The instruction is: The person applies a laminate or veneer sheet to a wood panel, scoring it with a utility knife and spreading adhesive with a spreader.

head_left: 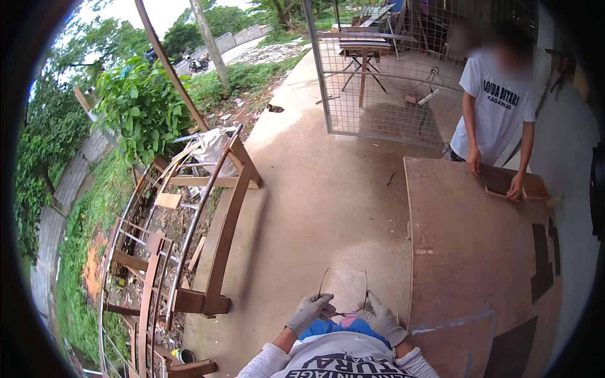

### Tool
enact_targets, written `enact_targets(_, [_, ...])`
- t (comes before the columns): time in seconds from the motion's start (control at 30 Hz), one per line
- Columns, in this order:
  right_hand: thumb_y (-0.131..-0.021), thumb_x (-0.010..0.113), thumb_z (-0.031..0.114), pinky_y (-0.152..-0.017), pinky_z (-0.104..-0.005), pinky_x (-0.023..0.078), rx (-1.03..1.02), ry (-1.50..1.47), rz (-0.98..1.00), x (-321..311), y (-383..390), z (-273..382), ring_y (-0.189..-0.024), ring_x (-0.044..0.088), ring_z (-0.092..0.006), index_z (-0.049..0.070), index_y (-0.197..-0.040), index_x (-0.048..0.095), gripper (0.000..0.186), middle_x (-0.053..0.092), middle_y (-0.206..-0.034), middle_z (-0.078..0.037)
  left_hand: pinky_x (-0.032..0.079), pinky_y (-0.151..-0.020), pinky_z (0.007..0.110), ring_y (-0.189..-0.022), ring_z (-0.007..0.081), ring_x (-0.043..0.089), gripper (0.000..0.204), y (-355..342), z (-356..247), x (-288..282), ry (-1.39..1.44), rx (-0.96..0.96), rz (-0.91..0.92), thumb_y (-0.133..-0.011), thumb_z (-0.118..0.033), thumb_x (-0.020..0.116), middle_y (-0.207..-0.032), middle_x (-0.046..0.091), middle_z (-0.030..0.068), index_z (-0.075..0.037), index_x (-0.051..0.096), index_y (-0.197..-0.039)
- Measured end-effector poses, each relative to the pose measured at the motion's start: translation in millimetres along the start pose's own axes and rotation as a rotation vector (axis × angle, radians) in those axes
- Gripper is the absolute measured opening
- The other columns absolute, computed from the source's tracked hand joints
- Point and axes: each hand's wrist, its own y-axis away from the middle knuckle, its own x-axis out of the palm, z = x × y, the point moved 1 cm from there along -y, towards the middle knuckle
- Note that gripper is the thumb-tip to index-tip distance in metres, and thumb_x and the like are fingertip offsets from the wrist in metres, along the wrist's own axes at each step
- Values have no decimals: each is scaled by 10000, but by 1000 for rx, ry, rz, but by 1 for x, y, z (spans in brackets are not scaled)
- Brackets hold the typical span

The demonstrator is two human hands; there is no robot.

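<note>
Both my hands wear pale knit work gloves and are held close in front of my body at the bottom centre. Between them is a pair of glasses [367, 286], its two thin arms pointing away from me. My left hand [309, 312] pinches it on the left side, and my right hand [382, 319] grips the right side. Most of the front of the glasses is small and partly covered by the fingers.
A large brown plywood table [466, 233] stands to my right. Behind it a co-worker [498, 101] handles a small wooden piece [504, 186]. A wire mesh gate [378, 88] is ahead. To my left is a wooden frame [230, 233] with metal rails.
</note>
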Motion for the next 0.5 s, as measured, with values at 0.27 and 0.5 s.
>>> enact_targets(0.27, [-880, 857, 311, -885, -346, 568, -155, 236, 267, -24, -145, 58, -986, 666, -207, -35, -1605, 268, 996, 555, -1417, -189, 608, -622, 335, -705, 208, 741, 396, -62, -47, -22, 344, -70, -146, -1028, -331, 644, -915, 768, 142, 16, 684, -1214])
enact_targets(0.5, [-879, 851, 255, -877, -315, 565, -37, 304, 368, -12, -318, 91, -1011, 695, -172, 2, -1493, 513, 746, 690, -1237, -124, 595, -605, 333, -676, 205, 725, 373, -163, -126, -85, 518, 11, -123, -1020, -345, 675, -904, 756, 129, 4, 644, -1149])
